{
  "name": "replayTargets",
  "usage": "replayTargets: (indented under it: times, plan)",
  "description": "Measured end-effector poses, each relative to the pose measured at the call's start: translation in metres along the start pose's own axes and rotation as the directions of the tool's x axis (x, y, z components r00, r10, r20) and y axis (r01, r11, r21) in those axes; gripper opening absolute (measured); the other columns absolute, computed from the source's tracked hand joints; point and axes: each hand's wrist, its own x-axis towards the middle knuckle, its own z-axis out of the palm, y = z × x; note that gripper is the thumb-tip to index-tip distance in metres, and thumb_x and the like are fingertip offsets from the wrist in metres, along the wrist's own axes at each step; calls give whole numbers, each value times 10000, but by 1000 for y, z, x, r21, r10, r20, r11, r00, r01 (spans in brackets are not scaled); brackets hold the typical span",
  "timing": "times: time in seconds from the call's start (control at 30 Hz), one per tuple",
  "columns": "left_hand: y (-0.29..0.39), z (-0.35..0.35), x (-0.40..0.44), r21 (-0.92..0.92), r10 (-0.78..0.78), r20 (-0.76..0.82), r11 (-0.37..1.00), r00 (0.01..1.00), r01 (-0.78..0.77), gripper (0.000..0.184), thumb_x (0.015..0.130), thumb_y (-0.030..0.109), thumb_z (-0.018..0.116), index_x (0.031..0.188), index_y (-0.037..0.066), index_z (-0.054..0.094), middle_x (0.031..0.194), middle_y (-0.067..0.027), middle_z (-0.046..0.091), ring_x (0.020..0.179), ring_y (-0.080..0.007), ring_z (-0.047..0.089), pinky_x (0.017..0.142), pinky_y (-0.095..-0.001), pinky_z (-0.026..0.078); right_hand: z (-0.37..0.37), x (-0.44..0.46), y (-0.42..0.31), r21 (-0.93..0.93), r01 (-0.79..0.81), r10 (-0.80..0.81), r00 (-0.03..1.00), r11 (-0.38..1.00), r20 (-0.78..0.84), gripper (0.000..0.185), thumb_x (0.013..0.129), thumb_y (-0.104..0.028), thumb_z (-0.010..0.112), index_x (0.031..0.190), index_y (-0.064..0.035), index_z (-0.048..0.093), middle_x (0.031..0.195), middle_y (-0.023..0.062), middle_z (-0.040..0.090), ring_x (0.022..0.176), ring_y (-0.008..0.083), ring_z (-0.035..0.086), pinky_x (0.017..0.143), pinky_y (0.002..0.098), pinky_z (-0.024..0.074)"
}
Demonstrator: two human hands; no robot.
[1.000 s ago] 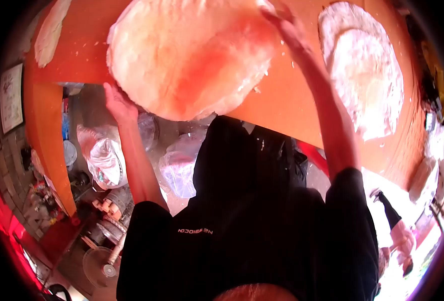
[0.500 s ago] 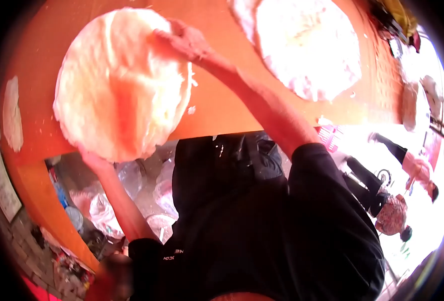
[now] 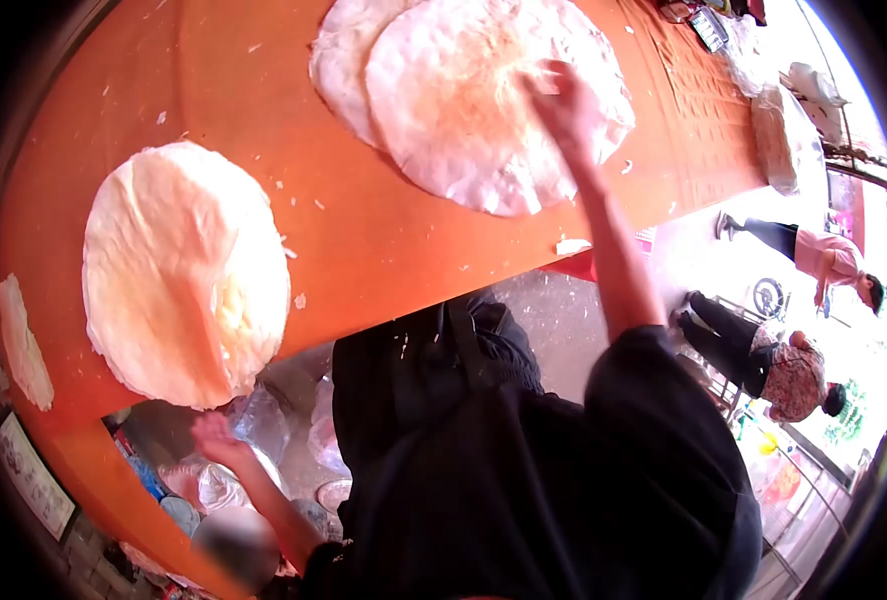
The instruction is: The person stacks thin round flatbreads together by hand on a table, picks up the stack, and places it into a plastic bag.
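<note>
A large round flatbread [image 3: 173,270], creased down its middle, lies at the left of the orange tabletop, partly overhanging the front edge. Just below that overhang is my left hand [image 3: 220,440], slightly blurred, with its fingers stretched out and nothing in them. To the right, another big flatbread [image 3: 443,120] overlaps a second one [image 3: 338,75] that shows only along its left side. Over the top bread's right half is my right hand [image 3: 566,110], its thumb and finger apart and holding nothing. Whether its fingertips touch the bread I cannot tell.
The orange table [image 3: 363,270] carries scattered crumbs. A long pale strip [image 3: 25,345] lies at its left end, and a plastic-wrapped stack [image 3: 778,140] stands at its right end. Plastic bags [image 3: 258,425] sit underneath. Two people [image 3: 793,375] are beyond the table's right end.
My right hand has left the left flatbread and moved right, over the right-hand bread. My left hand has come away from the left bread's edge. The view has shifted to the right.
</note>
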Motion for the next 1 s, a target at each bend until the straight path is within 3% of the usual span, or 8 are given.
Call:
replayTargets:
  times: [0.03, 0.1, 0.3, 0.37, 0.47, 0.57, 0.77, 1.0]
  plan:
    - [-47, -49, 27, -9, 70, 466, 997, 882, -74, 349, 950, 347, 466, 1038, 29, 579, 909, -71, 622, 821, -193, 592, 749, -315, 476, -28, 21, 32, -245, -124, 107, 991, 962, -81, 543, 706, -380, 783, 1110, -51, 627, 778, 84, 671, 713, 187, 644, 674, 328, 515]
    - [-41, 20, -93, 241, -71, 291, 971, 954, -1, 187, 921, 225, 522, 873, 51, 570, 702, -35, 575, 595, -127, 528, 543, -267, 441, -47, 60, 121, -458, -81, 12, 988, 885, -151, 584, 677, -465, 752, 1064, -46, 624, 743, 87, 647, 744, 204, 639, 692, 347, 489]
    - [-5, 144, -255, 421, -252, 829, 868, 499, -261, 146, 956, 113, 511, 1025, 2, 577, 710, -60, 615, 591, -97, 560, 539, -209, 439, -71, 95, 77, -266, -367, 450, 791, 891, 415, 408, 689, -405, 730, 873, -45, 674, 759, 96, 658, 756, 230, 645, 681, 361, 493]
    - [-3, 176, -271, 382, -239, 873, 877, 424, -291, 165, 963, 132, 506, 1041, 6, 578, 712, -60, 613, 611, -100, 569, 552, -211, 444, -59, 91, 51, -476, 122, 72, 927, 871, 369, 377, 712, -407, 720, 800, -42, 682, 741, 73, 659, 699, 214, 633, 641, 341, 494]
    - [4, 224, -289, 401, -300, 860, 897, 412, -184, 191, 979, 178, 491, 1026, 10, 569, 724, -56, 607, 609, -99, 563, 556, -206, 435, -90, 98, -37, -321, 325, -195, 906, 890, 376, 370, 741, -392, 712, 845, -37, 690, 727, 37, 655, 657, 170, 608, 603, 309, 488]
    - [6, 266, -299, 352, -322, 884, 936, 340, -28, 212, 983, 212, 497, 1004, 16, 574, 748, -60, 625, 652, -114, 590, 585, -221, 455, -153, 112, -121, 617, 168, -488, 778, 769, 395, 251, 826, -247, 669, 931, -21, 698, 722, 2, 641, 598, 141, 593, 552, 292, 473]
    - [0, 316, -307, 275, -301, 887, 953, 349, 124, 267, 988, 256, 469, 993, 14, 584, 790, -91, 641, 692, -150, 607, 584, -235, 444, -136, 108, -97, 382, -38, -66, 965, 923, 256, 125, 792, -112, 608, 857, -36, 683, 660, 75, 614, 605, 207, 601, 530, 336, 458]
    - [-15, 349, -305, 247, -364, 826, 920, 430, 305, 253, 979, 246, 483, 1075, 23, 555, 942, -135, 655, 805, -216, 645, 669, -290, 510, -13, 100, 18, 340, -316, 60, 804, 886, 592, 196, 775, -197, 715, 729, -23, 638, 585, 40, 594, 493, 124, 556, 433, 277, 427]
